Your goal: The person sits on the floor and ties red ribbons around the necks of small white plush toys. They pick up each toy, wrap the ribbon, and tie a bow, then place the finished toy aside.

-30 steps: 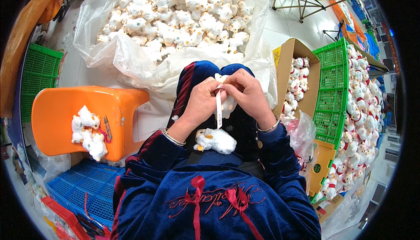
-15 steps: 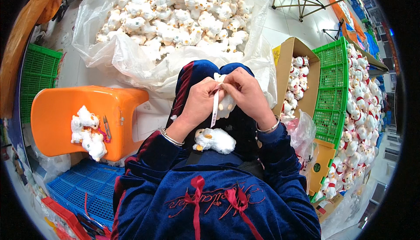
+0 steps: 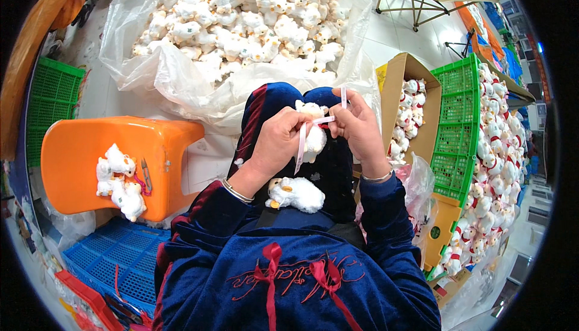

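A small white plush animal point(image 3: 314, 144) rests upright against my legs, between my hands. A narrow pale ribbon point(image 3: 301, 149) runs across its neck, with a bit of red showing there. My left hand point(image 3: 278, 140) pinches the ribbon, one end hanging below the fingers. My right hand point(image 3: 359, 127) grips the ribbon's other part, and its end sticks up above the fingers. A second white plush animal point(image 3: 298, 195) lies on its side in my lap, touched by neither hand.
An orange stool point(image 3: 72, 168) at left holds plush animals and small snips point(image 3: 146, 176). Ahead, a clear plastic sack point(image 3: 175, 98) is heaped with plush. At right stand a cardboard box point(image 3: 427, 114) and a green crate point(image 3: 453, 132) of red-collared plush. A blue crate point(image 3: 114, 255) sits lower left.
My right hand has moved right, away from the left hand. The ribbon now stretches between them across the plush animal's neck. The plush animal in my lap has not moved.
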Motion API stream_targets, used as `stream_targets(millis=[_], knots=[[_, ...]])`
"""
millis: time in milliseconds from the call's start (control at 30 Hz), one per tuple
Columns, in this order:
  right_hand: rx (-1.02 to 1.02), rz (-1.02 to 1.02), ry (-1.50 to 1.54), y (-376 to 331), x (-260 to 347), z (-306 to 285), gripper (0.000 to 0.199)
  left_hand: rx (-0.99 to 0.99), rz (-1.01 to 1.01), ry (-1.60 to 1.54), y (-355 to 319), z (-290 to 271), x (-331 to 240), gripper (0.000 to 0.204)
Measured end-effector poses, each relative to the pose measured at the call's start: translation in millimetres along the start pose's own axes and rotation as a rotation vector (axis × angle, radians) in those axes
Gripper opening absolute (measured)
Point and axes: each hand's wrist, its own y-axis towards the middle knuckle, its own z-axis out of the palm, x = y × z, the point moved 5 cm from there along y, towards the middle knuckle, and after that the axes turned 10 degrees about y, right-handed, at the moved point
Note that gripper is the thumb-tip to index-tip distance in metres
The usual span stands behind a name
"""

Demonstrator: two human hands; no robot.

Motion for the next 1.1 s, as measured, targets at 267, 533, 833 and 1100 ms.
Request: stream_targets(millis=[267, 533, 833, 1100], knots=[[0.119, 0.21, -0.219, -3, -2, -22, 0.023, 0.017, 0.021, 0.042, 0, 1, 1, 0.01], [0.066, -0.028, -0.499, 1, 12, -28, 0.016, 0.084, -0.024, 0.019, 1, -3, -3, 0.01], [0.283, -0.712, -1.06, -36, 36, 31, 0.021, 0.122, 0.021, 0.035, 1, -4, 1, 0.012], [0.292, -0.685, -1.05, -16, 13, 22, 0.016, 0.154, 0.041, 0.026, 4, -5, -3, 0.019]])
